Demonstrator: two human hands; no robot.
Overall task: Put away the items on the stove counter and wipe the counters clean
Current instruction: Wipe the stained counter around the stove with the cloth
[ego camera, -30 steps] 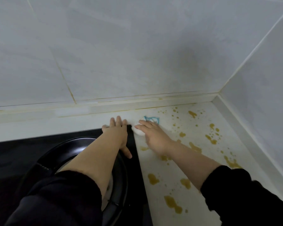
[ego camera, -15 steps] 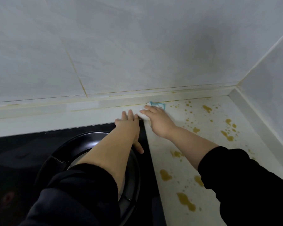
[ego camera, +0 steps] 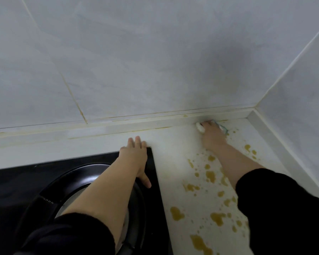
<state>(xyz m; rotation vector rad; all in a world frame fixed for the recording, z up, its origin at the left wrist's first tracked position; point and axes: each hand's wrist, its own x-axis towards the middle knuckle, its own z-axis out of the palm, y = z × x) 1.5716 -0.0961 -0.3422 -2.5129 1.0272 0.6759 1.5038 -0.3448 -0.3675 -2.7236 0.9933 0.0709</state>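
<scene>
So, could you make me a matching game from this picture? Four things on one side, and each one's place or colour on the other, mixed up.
Things:
1. left hand
2. right hand
3. stove top
4. spills

Place or colour:
A. yellow-brown
B. pressing the cloth at the counter's back edge
C. black
D. resting on the stove top's back corner

Pairs: 1-D, 2-B, 3-C, 4-A.
</scene>
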